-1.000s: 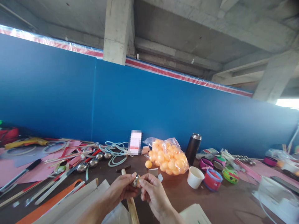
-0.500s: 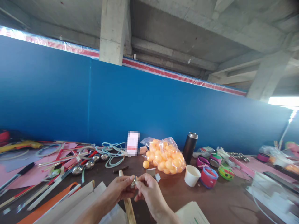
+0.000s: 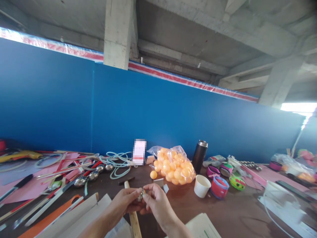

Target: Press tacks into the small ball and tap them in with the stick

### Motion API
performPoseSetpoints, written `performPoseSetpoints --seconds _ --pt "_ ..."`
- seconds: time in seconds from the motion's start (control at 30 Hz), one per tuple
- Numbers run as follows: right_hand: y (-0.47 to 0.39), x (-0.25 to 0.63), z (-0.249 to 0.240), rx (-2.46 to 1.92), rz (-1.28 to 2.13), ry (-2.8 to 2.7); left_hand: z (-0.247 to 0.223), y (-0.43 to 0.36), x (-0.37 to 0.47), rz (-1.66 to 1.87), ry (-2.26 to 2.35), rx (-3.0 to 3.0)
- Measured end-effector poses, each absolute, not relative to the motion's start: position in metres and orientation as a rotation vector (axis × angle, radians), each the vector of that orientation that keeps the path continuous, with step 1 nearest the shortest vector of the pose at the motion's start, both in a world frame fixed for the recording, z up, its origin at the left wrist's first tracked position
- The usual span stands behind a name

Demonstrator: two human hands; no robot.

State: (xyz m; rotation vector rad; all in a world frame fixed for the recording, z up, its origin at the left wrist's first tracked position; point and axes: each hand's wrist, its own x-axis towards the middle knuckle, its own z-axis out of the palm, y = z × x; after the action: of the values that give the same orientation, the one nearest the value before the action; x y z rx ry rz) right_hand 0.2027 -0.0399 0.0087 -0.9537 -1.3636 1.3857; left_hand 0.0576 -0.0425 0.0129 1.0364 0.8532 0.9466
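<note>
Small shiny metal beads (image 3: 141,195) are pinched between the fingertips of both hands, low in the middle of the view. My left hand (image 3: 126,200) grips them from the left, its thumb and forefinger pressed together. On the other side my right hand (image 3: 156,200) pinches them with thumb and forefinger, its other fingers curled. A wooden stick (image 3: 134,223) lies beneath the hands. How the beads are joined is too small to tell.
Behind the hands are a loose orange ball (image 3: 153,174), a bag of orange balls (image 3: 174,167), a paper cup (image 3: 202,186) and a black flask (image 3: 200,155). Left lie metal balls (image 3: 80,181), sticks and paper; right, colourful tape rolls (image 3: 219,187) and a power strip.
The fingers of my right hand have curled in slightly around the beads. Both hands stay together, and the whole view has shifted a little.
</note>
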Motion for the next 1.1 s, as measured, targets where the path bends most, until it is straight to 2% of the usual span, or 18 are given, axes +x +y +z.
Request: performPoseSetpoints --seconds 0.4,0.63,0.73,0.9,1.1 --pt "-0.033 0.206 0.003 -0.983 1.357 -1.439 0.007 -0.037 0.059 0.922 0.905 1.051" --pt "-0.034 0.201 0.004 -0.937 1.315 -1.437 0.008 -0.038 0.059 1.038 0.885 0.947" --pt "-0.04 0.204 0.004 -1.064 1.182 -1.542 0.008 -0.036 0.054 1.204 0.859 0.855" --pt "-0.061 0.205 0.013 -1.396 0.694 -2.074 -0.002 -0.022 0.038 1.521 0.982 0.661" --pt "-0.074 0.184 0.014 -1.667 0.53 -2.365 -0.01 -0.016 0.037 1.564 1.033 0.657"
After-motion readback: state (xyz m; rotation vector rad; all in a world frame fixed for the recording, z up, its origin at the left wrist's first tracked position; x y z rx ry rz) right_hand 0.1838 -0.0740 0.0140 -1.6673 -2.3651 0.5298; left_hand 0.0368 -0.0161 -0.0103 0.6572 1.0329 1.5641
